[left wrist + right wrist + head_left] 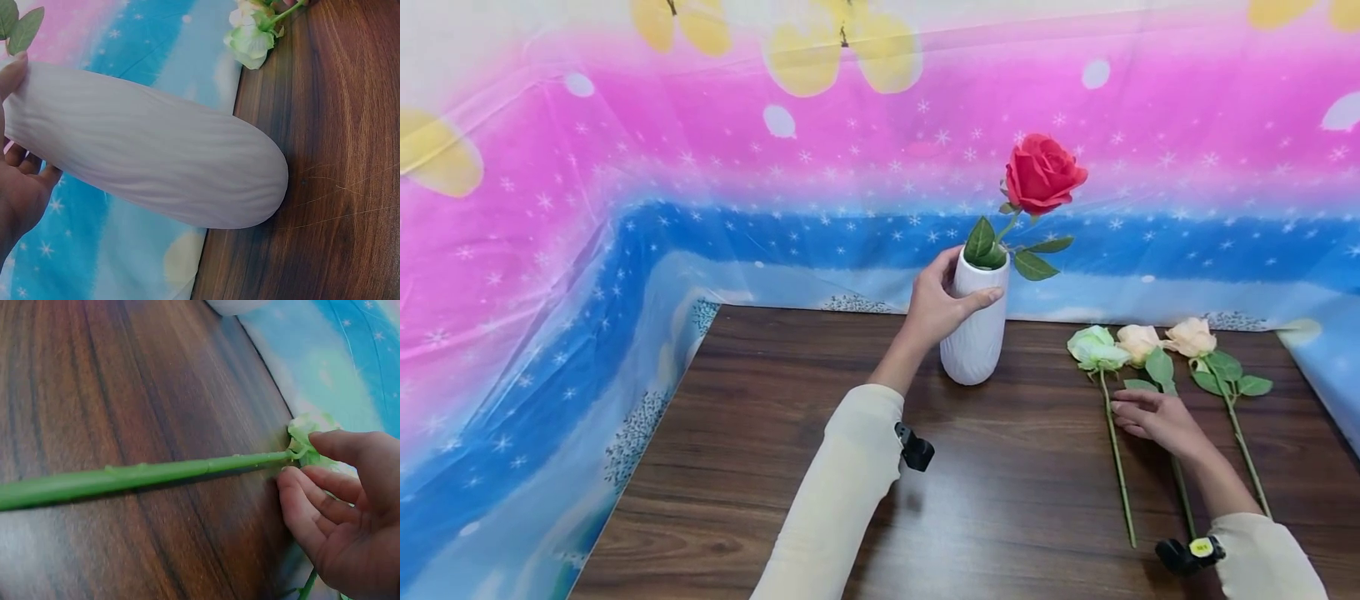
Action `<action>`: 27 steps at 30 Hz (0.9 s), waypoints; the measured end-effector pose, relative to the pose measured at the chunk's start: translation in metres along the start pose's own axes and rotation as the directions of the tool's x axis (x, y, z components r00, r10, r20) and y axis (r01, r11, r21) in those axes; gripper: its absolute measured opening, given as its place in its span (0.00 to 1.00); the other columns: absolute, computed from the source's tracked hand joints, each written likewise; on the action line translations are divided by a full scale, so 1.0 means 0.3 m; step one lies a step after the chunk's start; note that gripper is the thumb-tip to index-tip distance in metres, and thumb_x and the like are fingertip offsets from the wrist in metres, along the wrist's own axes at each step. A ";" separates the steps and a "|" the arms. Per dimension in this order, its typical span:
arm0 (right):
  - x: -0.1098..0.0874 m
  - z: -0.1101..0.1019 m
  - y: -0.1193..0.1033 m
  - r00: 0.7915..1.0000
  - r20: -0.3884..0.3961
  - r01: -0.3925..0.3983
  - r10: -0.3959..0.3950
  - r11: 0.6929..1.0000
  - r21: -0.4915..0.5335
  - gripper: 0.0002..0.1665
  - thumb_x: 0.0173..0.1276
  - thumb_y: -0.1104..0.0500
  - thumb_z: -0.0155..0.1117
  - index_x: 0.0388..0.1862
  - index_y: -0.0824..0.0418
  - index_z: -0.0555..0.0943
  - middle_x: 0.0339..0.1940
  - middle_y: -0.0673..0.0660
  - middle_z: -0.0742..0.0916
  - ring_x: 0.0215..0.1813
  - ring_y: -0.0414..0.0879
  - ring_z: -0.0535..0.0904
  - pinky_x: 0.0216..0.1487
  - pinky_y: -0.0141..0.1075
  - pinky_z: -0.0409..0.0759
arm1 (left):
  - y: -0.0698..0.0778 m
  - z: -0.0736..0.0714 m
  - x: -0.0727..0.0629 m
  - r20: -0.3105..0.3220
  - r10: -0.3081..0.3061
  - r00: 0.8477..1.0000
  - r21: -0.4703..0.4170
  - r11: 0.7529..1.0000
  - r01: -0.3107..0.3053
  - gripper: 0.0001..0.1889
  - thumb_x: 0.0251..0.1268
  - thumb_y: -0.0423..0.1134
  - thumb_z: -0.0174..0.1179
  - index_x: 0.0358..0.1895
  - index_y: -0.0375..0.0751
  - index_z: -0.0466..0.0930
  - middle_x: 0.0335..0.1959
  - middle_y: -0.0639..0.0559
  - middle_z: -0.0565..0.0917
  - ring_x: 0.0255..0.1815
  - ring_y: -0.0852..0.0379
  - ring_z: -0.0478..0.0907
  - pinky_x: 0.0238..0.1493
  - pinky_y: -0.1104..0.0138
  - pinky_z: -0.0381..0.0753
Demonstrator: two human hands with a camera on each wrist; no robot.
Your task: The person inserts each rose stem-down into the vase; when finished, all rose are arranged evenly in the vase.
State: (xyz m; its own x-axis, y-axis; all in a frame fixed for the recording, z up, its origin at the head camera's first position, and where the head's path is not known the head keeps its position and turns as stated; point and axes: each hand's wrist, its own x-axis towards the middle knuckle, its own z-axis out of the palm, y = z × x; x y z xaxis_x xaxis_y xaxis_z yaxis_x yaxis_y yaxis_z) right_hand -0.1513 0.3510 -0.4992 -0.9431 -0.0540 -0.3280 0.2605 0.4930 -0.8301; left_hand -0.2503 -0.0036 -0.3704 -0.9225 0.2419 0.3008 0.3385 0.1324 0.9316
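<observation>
- Nearest you, two cream sleeves (831,492) carry two black wrist cameras (916,448), one per arm, above the wooden surface (715,483).
- Your right hand (1165,423) meets the pale green rose (1097,348) just below its bloom; this grip's thumb and fingers stand apart, likely spread to straddle the thin stem and spare the petals. Whether they touch it, you cannot tell.
- Two peach roses (1191,337) lie alongside, blooms away and stems toward you, probably for easy reach; that makes three flowers on the surface.
- Your left hand (936,304), its grip clamped around the upper part of the white vase (973,333), presumably steadies it.
- One red rose (1045,175) stands in that single vase, leaning right, apparently propped by the rim: four roses altogether.
- Behind everything hangs a pink-and-blue printed cloth (700,167).
</observation>
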 end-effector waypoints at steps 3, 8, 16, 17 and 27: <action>0.009 0.006 -0.002 1.000 -0.008 -0.021 0.021 1.000 -0.010 0.40 0.77 0.49 0.60 0.72 0.79 0.65 0.54 0.57 0.88 0.41 0.22 0.81 0.47 0.27 0.85 | 0.001 0.000 0.000 -0.004 -0.002 1.000 0.005 1.000 0.002 0.38 0.58 0.41 0.75 0.72 0.43 0.70 0.63 0.45 0.81 0.61 0.49 0.83 0.62 0.58 0.84; 0.010 0.027 -0.016 0.998 -0.045 -0.037 0.033 0.994 -0.100 0.40 0.74 0.47 0.64 0.70 0.78 0.69 0.54 0.66 0.88 0.39 0.23 0.80 0.43 0.27 0.85 | 0.003 0.000 -0.001 -0.004 -0.005 1.000 0.007 1.000 0.005 0.38 0.58 0.41 0.75 0.72 0.42 0.70 0.63 0.44 0.81 0.61 0.49 0.83 0.62 0.57 0.84; 0.013 0.046 -0.041 0.990 -0.124 -0.091 0.064 0.969 -0.230 0.35 0.69 0.47 0.69 0.60 0.75 0.78 0.40 0.60 0.91 0.32 0.37 0.83 0.36 0.34 0.83 | 0.007 0.000 -0.003 -0.002 -0.001 1.000 0.010 1.000 0.001 0.37 0.58 0.41 0.75 0.72 0.42 0.70 0.63 0.44 0.81 0.61 0.49 0.83 0.62 0.57 0.84; 0.014 0.048 -0.042 0.990 -0.125 -0.096 0.070 0.971 -0.218 0.34 0.68 0.48 0.69 0.59 0.75 0.78 0.39 0.59 0.91 0.32 0.37 0.83 0.36 0.34 0.83 | 0.007 0.000 -0.003 -0.002 -0.002 1.000 0.012 1.000 0.002 0.37 0.58 0.41 0.75 0.72 0.42 0.70 0.63 0.44 0.81 0.61 0.49 0.83 0.62 0.57 0.84; 0.017 0.038 -0.035 0.992 -0.066 -0.107 0.103 0.993 -0.052 0.34 0.70 0.53 0.69 0.63 0.79 0.73 0.37 0.48 0.90 0.35 0.31 0.82 0.41 0.33 0.87 | 0.008 0.002 0.000 -0.001 0.005 1.000 -0.009 1.000 -0.005 0.37 0.57 0.38 0.75 0.72 0.41 0.70 0.62 0.42 0.82 0.60 0.47 0.84 0.61 0.59 0.84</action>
State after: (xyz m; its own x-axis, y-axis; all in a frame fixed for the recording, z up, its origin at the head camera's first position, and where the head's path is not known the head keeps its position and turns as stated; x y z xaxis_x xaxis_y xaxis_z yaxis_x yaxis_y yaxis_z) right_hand -0.1564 0.3356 -0.4974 -0.9228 0.0544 -0.3815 0.3485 0.5403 -0.7659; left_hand -0.2494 -0.0027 -0.3681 -0.9210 0.2418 0.3054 0.3412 0.1224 0.9320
